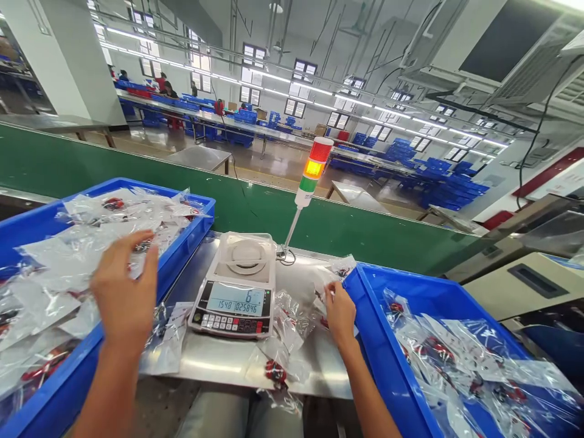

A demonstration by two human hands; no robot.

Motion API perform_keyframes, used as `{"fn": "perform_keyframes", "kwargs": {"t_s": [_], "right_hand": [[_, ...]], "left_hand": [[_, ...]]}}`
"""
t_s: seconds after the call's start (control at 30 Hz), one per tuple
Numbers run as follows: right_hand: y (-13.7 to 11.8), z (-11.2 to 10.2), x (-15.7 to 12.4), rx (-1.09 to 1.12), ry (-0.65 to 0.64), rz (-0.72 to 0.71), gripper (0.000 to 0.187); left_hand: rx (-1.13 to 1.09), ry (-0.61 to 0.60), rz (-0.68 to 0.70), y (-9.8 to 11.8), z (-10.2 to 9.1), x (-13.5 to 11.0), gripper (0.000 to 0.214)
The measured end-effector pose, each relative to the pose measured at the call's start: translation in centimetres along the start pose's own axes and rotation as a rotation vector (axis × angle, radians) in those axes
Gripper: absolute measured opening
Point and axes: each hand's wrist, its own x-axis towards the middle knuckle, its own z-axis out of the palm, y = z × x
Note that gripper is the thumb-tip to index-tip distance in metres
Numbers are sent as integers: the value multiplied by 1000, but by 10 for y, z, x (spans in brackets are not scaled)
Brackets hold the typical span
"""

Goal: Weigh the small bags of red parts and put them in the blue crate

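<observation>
Head view, looking down over a stainless steel bench top (219,365) with grey trouser legs (237,420) just below its front edge. Left hand (124,292): raised and wide open, fingers spread, holding nothing visible. It hovers above the rim of the left blue crate (137,188), near a heap of clear plastic bags (91,255) with red-and-black parts inside.

Right hand (340,316): low at the bench's right side, fingers closed in a tight pinch on a clear plastic bag (292,319). That bag lies across the steel, between the digital scale (237,286) and the right blue crate (387,340), which is piled with more bagged parts (456,359). The scale stands between the hands; its display's top line appears to read 6.

Another bagged red part (276,372) lies at the bench's front edge, its bag trailing over. Behind the scale, a stack light (314,167) rises on a thin pole in front of a green conveyor side panel (191,194). A beige machine (529,286) sits beyond the right crate. Far off, co-workers (168,90) sit along a long bench lined with blue crates, and more blue crates (438,173) stand in stacks.
</observation>
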Motion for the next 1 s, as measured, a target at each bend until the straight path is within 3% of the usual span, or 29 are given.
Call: {"fn": "perform_keyframes", "kwargs": {"t_s": [0.13, 0.27, 0.4, 0.5, 0.57, 0.63, 0.7, 0.83, 0.93, 1.0], "right_hand": [[-27, -34, 13, 335, 136, 60, 37], [-83, -52, 45, 455, 159, -95, 33], [-144, -38, 80, 377, 135, -403, 23], [-173, -17, 83, 222, -32, -637, 16], [-178, -8, 74, 191, -171, -752, 13], [-171, -4, 62, 273, -231, -800, 10], [-153, -6, 51, 394, -190, -747, 16], [-92, -4, 35, 438, -79, -417, 29], [-42, 11, 15, 314, -149, -147, 38], [-18, 24, -4, 257, -201, -68, 43]], "left_hand": [[-289, -301, 36, 27, 42, -48, 31], [-409, -473, -16, 38, 65, -79, 30], [-406, -486, -61, 31, 60, -91, 31], [-362, -474, -108, 15, 48, -94, 32], [-322, -468, -153, 1, 40, -96, 33], [-282, -450, -203, -14, 33, -99, 35], [-239, -431, -253, -28, 27, -103, 37], [-141, -421, -326, -53, 22, -113, 39], [-55, -434, -304, -72, 23, -124, 38], [14, -449, -268, -85, 25, -133, 36]]}}
